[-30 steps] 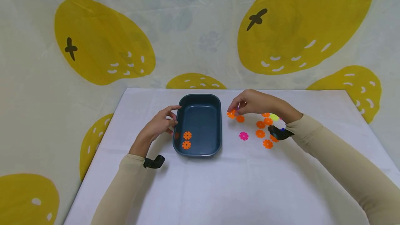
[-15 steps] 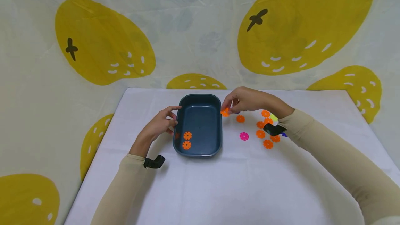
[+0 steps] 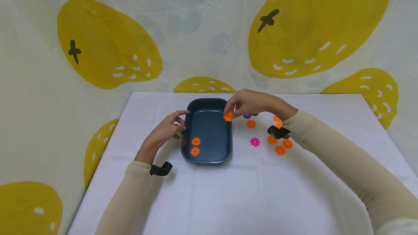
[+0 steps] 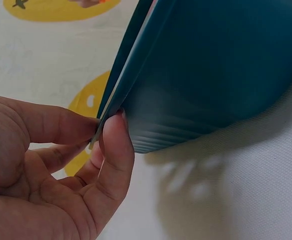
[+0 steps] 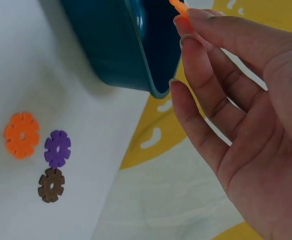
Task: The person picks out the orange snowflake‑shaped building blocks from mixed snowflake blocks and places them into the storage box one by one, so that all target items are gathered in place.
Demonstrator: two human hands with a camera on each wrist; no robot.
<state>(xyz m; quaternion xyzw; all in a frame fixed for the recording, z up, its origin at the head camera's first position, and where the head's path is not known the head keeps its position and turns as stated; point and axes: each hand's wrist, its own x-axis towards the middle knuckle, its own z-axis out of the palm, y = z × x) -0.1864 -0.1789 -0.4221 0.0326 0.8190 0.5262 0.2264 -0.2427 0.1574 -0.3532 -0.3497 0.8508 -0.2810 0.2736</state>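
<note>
A dark blue tray (image 3: pixel 188 128) sits on the white table, with two orange snowflake discs (image 3: pixel 195 146) in its near left corner. My left hand (image 3: pixel 168 128) pinches the tray's left rim (image 4: pixel 116 95) between thumb and fingers. My right hand (image 3: pixel 248 102) pinches an orange disc (image 3: pixel 228 117) over the tray's right rim; only the disc's edge (image 5: pixel 178 6) shows in the right wrist view. Several loose discs lie to the right: orange (image 3: pixel 251 123), pink (image 3: pixel 254 141), purple (image 3: pixel 247 116).
More orange discs (image 3: pixel 279 150) lie near my right wrist. An orange disc (image 5: pixel 21 135), a purple one (image 5: pixel 57 148) and a brown one (image 5: pixel 51 185) lie beside the tray's outer wall (image 5: pixel 113 45). A cloth with yellow fruit shapes (image 3: pixel 107 46) hangs behind the table.
My right hand has lifted an orange disc from the pile and carried it left, from the table to above the tray's right rim. The left hand has stayed on the rim.
</note>
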